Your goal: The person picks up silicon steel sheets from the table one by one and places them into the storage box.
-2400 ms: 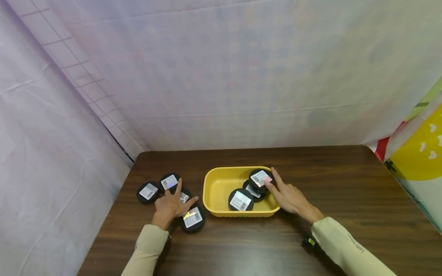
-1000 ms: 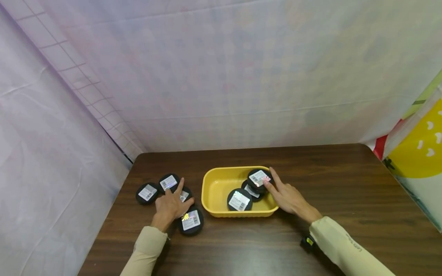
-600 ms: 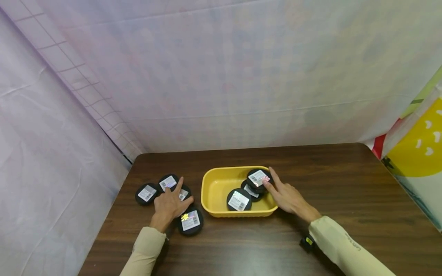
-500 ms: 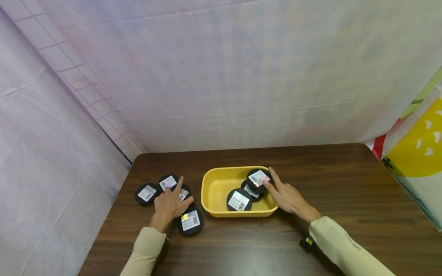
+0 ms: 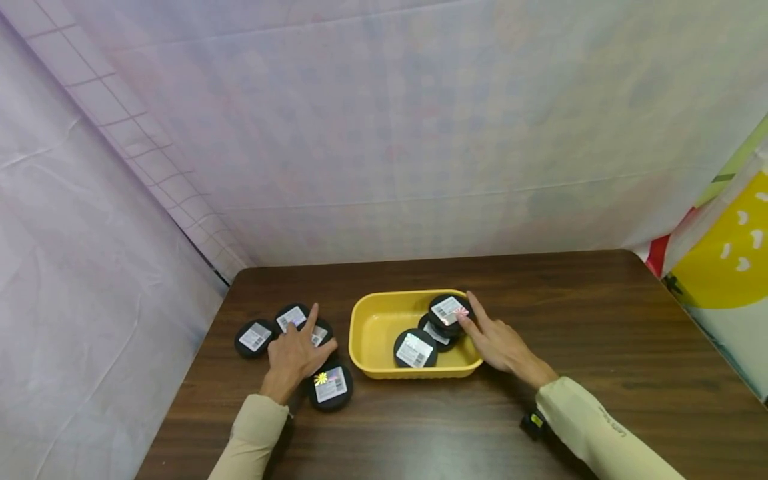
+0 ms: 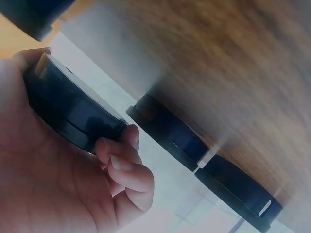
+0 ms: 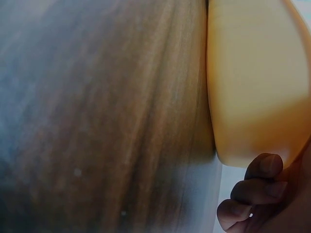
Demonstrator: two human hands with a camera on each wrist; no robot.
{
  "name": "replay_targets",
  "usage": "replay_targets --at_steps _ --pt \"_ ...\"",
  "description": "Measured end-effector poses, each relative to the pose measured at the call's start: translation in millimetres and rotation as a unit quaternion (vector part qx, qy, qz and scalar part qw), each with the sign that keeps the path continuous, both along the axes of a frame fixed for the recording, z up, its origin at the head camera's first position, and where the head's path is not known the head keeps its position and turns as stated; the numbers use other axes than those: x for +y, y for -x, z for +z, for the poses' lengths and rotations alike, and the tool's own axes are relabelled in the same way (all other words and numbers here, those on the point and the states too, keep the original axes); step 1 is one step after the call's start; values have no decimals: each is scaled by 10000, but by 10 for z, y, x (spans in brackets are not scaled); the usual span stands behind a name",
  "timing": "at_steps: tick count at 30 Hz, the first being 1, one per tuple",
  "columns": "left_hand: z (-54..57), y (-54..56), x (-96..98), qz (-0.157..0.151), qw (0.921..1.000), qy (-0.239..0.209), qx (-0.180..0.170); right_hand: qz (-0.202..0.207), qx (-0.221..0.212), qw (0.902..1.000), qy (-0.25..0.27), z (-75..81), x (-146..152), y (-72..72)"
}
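My left hand (image 5: 291, 357) holds a flat black round container (image 6: 73, 109), gripped at its edge between thumb and curled fingers. In the head view this held container (image 5: 321, 333) shows part of a white barcode label and is partly hidden by the hand. Around it lie other black round containers: one to the left (image 5: 255, 338), one behind (image 5: 292, 319) and one in front (image 5: 331, 388). My right hand (image 5: 501, 341) grips the right end of a yellow basket (image 5: 372, 327), thumb over the rim and fingers outside. The thumb is by the uppermost container (image 5: 449, 312) inside; whether they touch, I cannot tell.
More black containers lie in the basket's right half, one flat near the front (image 5: 416, 348) and some overlapping. A small black object with a yellow-green patch (image 5: 533, 424) is beside the right sleeve. Behind the dark wooden table (image 5: 420, 433) hangs a pale curtain (image 5: 420, 167).
The head view has shifted slightly. Both hands keep their places, the left on the container and the right on the basket.
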State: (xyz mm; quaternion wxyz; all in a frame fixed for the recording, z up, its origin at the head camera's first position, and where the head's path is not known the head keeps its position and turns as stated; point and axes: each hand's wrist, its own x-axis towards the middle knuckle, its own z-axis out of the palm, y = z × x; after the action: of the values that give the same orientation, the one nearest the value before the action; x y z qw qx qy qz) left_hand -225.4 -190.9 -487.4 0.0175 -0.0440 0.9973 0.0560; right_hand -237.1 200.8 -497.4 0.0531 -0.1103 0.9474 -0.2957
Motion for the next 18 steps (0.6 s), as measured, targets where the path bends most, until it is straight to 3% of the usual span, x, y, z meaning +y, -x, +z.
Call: replay_targets --at_steps 18 --pt "88 41 33 -131 9998 -55 154 -1 44 10000 11 -14 1 13"
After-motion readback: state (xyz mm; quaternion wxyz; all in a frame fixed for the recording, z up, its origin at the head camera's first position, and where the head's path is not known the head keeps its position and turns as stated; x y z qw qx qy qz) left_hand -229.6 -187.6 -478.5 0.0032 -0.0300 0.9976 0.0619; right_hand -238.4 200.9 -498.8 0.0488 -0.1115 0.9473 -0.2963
